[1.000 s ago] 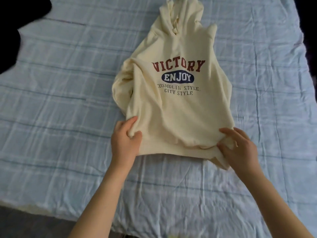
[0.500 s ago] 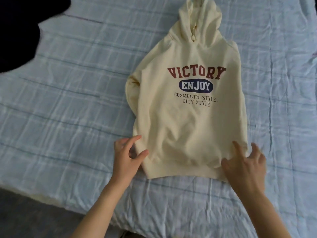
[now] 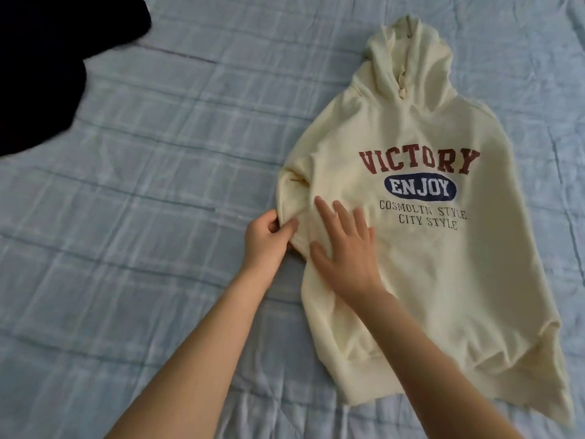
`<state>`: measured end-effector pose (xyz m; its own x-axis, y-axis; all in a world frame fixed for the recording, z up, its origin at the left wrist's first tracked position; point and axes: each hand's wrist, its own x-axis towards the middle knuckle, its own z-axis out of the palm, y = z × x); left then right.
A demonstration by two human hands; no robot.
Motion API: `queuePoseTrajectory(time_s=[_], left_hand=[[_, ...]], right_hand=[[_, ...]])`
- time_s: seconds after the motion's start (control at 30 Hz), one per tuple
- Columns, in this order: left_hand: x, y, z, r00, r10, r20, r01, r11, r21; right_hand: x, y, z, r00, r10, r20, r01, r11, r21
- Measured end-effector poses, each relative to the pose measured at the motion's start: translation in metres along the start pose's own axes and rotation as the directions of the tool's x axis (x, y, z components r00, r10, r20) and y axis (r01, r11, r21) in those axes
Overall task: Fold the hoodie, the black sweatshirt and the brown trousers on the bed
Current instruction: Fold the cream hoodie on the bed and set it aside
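A cream hoodie (image 3: pixel 424 280) with red "VICTORY" lettering lies face up on the bed, hood pointing away from me. Its sleeves are tucked under or bunched at the sides. My left hand (image 3: pixel 266 242) pinches the bunched sleeve fabric at the hoodie's left edge. My right hand (image 3: pixel 343 245) lies flat, fingers spread, pressing on the hoodie's front just beside the left hand. A black garment (image 3: pixel 41 68), probably the black sweatshirt, lies at the top left corner. The brown trousers are out of sight.
The bed is covered by a pale blue checked sheet (image 3: pixel 142 217), wrinkled, spreading across the whole view. The hoodie's lower right corner (image 3: pixel 560 388) reaches close to the frame's right edge.
Both hands left the hoodie's bottom hem and moved up to its left side. The left hand took hold of the sleeve fabric; the right hand crossed over and flattened on the front.
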<state>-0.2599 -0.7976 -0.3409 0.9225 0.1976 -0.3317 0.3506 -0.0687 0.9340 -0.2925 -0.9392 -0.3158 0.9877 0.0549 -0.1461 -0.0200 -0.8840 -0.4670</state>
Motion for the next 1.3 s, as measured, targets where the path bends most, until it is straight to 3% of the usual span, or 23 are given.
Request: queuePoseTrajectory(time_s=[0.1,0.17,0.23,0.3,0.33,0.4,0.47,0.5,0.53,0.57,0.63,0.7,0.77,0.83,0.93,1.0,1.07,1.13,1.2,1.27,1.3], left_hand=[[-0.003,0.024,-0.023,0.994,0.105,0.041,-0.109,0.989,0.102],[-0.002,0.055,-0.049,0.961,0.275,0.043,-0.278,0.939,0.205],[0.002,0.093,-0.081,0.858,0.514,-0.008,-0.472,0.794,0.381],[0.008,0.120,-0.106,0.704,0.709,0.040,-0.600,0.564,0.567],[0.010,0.124,-0.112,0.674,0.729,0.119,-0.629,0.482,0.609],[0.013,0.112,-0.115,0.733,0.589,0.341,-0.643,0.435,0.630],[0.019,0.080,-0.115,0.793,0.287,0.537,-0.604,0.481,0.635],[0.022,0.065,-0.121,0.781,0.172,0.600,-0.588,0.525,0.615],[0.026,0.052,-0.129,0.769,0.162,0.619,-0.579,0.588,0.565],[0.033,0.043,-0.138,0.786,0.249,0.566,-0.573,0.638,0.514],[0.056,0.031,-0.152,0.829,0.456,0.323,-0.559,0.684,0.469],[0.083,0.023,-0.159,0.891,0.417,0.179,-0.450,0.760,0.469],[0.104,0.018,-0.158,0.947,0.195,0.256,-0.299,0.828,0.475],[0.113,0.014,-0.154,0.915,0.054,0.400,-0.259,0.838,0.480],[0.111,0.011,-0.151,0.866,0.193,0.461,-0.429,0.760,0.488],[0.106,0.013,-0.155,0.847,0.251,0.470,-0.462,0.785,0.413],[0.101,0.021,-0.162,0.827,0.251,0.504,-0.445,0.839,0.312],[0.098,0.030,-0.174,0.796,0.251,0.551,-0.433,0.872,0.229],[0.093,0.046,-0.187,0.780,0.265,0.566,-0.422,0.892,0.164],[0.091,0.060,-0.201,0.795,0.236,0.559,-0.328,0.942,0.067],[0.091,0.065,-0.209,0.797,0.212,0.566,-0.279,0.960,0.033]], right_hand=[[-0.006,-0.008,-0.012,0.999,0.024,-0.036,-0.020,0.996,0.092],[-0.008,-0.014,-0.023,0.997,0.025,-0.067,-0.017,0.994,0.111],[-0.009,-0.023,-0.029,0.998,0.022,-0.054,-0.017,0.994,0.104],[-0.011,-0.035,-0.027,0.999,0.046,-0.022,-0.044,0.994,0.099],[-0.012,-0.042,-0.025,0.998,0.060,-0.023,-0.058,0.993,0.107],[-0.012,-0.056,-0.018,0.994,0.068,-0.088,-0.053,0.986,0.160],[-0.010,-0.072,-0.008,0.986,0.052,-0.158,-0.014,0.973,0.231],[-0.008,-0.080,-0.001,0.983,0.045,-0.176,0.003,0.966,0.260],[-0.006,-0.086,0.007,0.981,0.041,-0.188,0.012,0.961,0.275],[-0.004,-0.092,0.016,0.979,0.042,-0.200,0.015,0.962,0.274],[-0.004,-0.103,0.033,0.962,0.052,-0.269,0.005,0.978,0.208],[-0.007,-0.115,0.048,0.933,0.029,-0.358,0.011,0.994,0.108],[-0.009,-0.128,0.063,0.933,0.047,-0.356,-0.004,0.993,0.122],[-0.008,-0.145,0.077,0.962,0.089,-0.258,-0.030,0.974,0.223],[-0.004,-0.160,0.093,0.973,0.139,-0.183,-0.094,0.967,0.236],[-0.002,-0.163,0.096,0.962,0.202,-0.182,-0.139,0.941,0.308],[-0.004,-0.163,0.092,0.948,0.258,-0.186,-0.118,0.828,0.548],[-0.010,-0.162,0.084,0.928,0.316,-0.197,-0.038,0.606,0.795],[-0.015,-0.161,0.072,0.903,0.374,-0.213,0.014,0.469,0.883],[-0.021,-0.162,0.065,0.884,0.413,-0.221,0.059,0.370,0.927],[-0.024,-0.166,0.063,0.892,0.410,-0.188,0.078,0.270,0.960]])
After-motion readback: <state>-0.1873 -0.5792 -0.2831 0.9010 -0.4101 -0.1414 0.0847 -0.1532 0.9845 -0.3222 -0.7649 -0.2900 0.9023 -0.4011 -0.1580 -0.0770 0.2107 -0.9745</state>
